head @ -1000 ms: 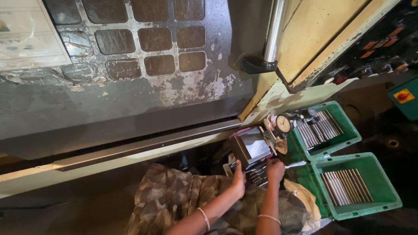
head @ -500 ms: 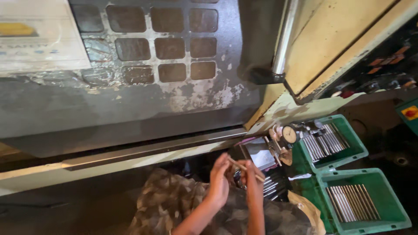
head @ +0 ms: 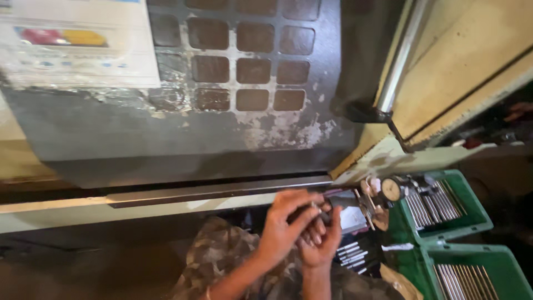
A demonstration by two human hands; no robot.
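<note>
Behind your hands stands a worn grey machine door (head: 183, 128) with a grid of dark square panes, a steel handle bar (head: 401, 55) at its right edge and a metal rail (head: 222, 191) running below it. Your left hand (head: 286, 225) and right hand (head: 321, 240) meet just under that rail, fingers curled together around a small dark metal part (head: 317, 211) held between them; its shape is too blurred to tell. To your right a dial gauge (head: 392, 189) sits beside a green crate (head: 472, 222) of steel rods (head: 436, 203), with a second green crate (head: 499, 258) nearer you
</note>
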